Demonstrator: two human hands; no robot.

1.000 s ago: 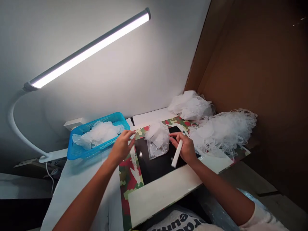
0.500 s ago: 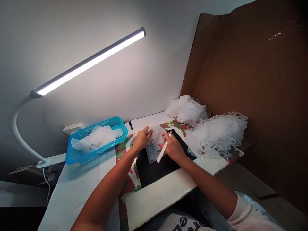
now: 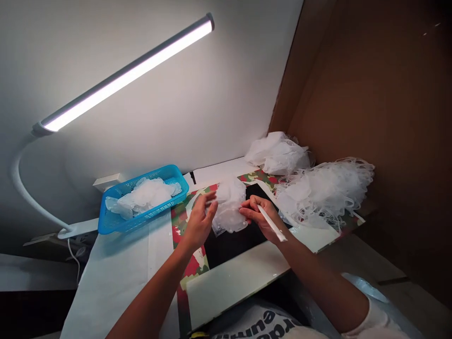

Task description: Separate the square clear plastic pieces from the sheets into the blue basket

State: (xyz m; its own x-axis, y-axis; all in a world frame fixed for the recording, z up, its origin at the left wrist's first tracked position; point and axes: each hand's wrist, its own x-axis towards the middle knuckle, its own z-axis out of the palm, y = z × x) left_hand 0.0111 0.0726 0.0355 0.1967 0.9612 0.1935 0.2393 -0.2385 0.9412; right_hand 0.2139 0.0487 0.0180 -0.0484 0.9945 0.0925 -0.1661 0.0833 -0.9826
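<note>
Head view: a clear plastic piece (image 3: 229,209) is lifted over the black mat (image 3: 229,245) mid-worktop. The left hand (image 3: 199,223) has a loose grip on its left edge. The right hand (image 3: 263,216) has a closed grip on a white stick (image 3: 271,223) and touches the right edge. The blue basket (image 3: 148,217) on the far left looks part-filled, and big white heaps (image 3: 325,188) wait on the right. The piece's detail is blurred.

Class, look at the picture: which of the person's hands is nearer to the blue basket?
Left. The left hand is just right of the blue basket, not touching it; the right hand, holding a white stick, is farther right.
</note>
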